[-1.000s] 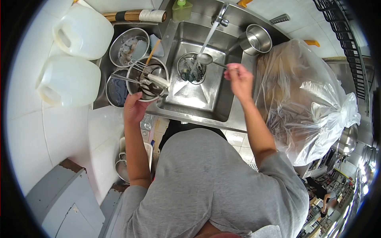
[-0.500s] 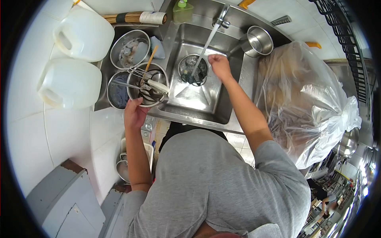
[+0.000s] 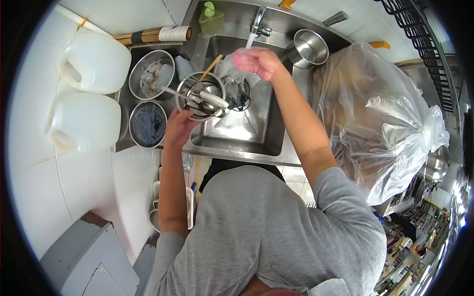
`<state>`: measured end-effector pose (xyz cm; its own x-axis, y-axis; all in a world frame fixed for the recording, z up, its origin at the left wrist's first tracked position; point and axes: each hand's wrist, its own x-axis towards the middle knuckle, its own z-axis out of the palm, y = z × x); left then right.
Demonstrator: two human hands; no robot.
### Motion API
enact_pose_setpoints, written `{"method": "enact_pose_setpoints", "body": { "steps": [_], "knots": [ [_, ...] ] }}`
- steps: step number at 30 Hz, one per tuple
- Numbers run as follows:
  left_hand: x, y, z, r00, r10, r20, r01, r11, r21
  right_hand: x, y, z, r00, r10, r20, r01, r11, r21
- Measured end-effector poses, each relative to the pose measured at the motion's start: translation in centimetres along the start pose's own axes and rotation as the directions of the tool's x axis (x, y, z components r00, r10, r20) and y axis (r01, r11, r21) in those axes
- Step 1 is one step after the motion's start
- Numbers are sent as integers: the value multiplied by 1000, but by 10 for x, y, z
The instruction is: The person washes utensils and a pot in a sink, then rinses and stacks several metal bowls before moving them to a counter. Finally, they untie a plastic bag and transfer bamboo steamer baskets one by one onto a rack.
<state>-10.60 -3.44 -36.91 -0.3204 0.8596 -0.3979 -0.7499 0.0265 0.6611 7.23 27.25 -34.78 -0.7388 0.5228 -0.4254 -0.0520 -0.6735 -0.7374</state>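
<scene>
Nearest, the left hand (image 3: 178,129) is closing around the near side of a metal pot (image 3: 199,117), its thumb lying by the rim; the pot is sitting slightly tilted over the left part of the sink (image 3: 266,135), beside the running water. Its wall is looking thin, stiff and hard to break, but the bundle inside is probably making it top-heavy and moderately weighty. Wet metal is likely being slippery, so a hold low on the wall, with support beneath, is promising more than a pinch at the rim. Inside, the metal utensils are leaning loosely and could be sliding under more tilt; the white handle (image 3: 213,99) and the wooden stick (image 3: 211,68), poking past the rim, are offering the easiest grips. Beyond, the right hand (image 3: 261,61) is reaching into the stream with its fingers loosely bent and partly spread; splashing is hiding the fingertips, so whether they are holding anything I cannot tell. Farther off, the tap (image 3: 257,20) is pouring down onto them.
</scene>
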Motion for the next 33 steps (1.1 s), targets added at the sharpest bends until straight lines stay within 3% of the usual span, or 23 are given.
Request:
{"method": "enact_pose_setpoints", "body": {
  "steps": [2,5,7,8,10,11,14,17,20,22,25,29,32,33],
  "knots": [
    [25,-10,6,999,-37,19,36,999,15,-2,8,-15,964,-189,-185,195,981,10],
    [70,-30,5,990,-138,40,137,990,25,-21,33,-46,913,-232,-336,196,971,-138],
    [90,-36,18,983,-176,45,175,984,25,-8,92,-114,887,-261,-381,85,903,-420],
    [97,-38,25,982,-186,45,185,983,23,-19,103,-119,867,-141,-479,-95,895,-435],
    [111,-42,34,977,-209,45,208,978,24,-8,155,-163,845,-106,-525,-238,805,-544],
    [116,-43,36,975,-215,58,213,976,35,30,224,-237,868,-196,-455,-175,738,-652],
    [124,-42,44,975,-217,52,214,975,58,25,214,-193,789,-171,-590,-429,534,-728],
    [129,-42,44,972,-227,62,223,973,62,28,194,-154,763,-72,-643,-545,465,-698],
    [130,-48,39,975,-221,34,218,973,70,44,200,-143,756,-93,-648,-523,509,-684],
    [129,-53,35,974,-226,9,225,971,76,64,218,-155,792,13,-610,-407,756,-513],
    [127,-55,33,973,-228,-29,229,969,90,69,215,-156,861,39,-507,-268,883,-387],
    [122,-58,29,974,-222,-46,226,970,87,71,221,-158,868,-52,-493,-246,819,-519],
    [121,-61,23,976,-215,-31,217,970,111,81,240,-164,842,-26,-539,-304,802,-514],
    [121,-62,22,977,-212,-23,213,969,127,73,242,-160,842,15,-540,-288,858,-426]
  ]
}}
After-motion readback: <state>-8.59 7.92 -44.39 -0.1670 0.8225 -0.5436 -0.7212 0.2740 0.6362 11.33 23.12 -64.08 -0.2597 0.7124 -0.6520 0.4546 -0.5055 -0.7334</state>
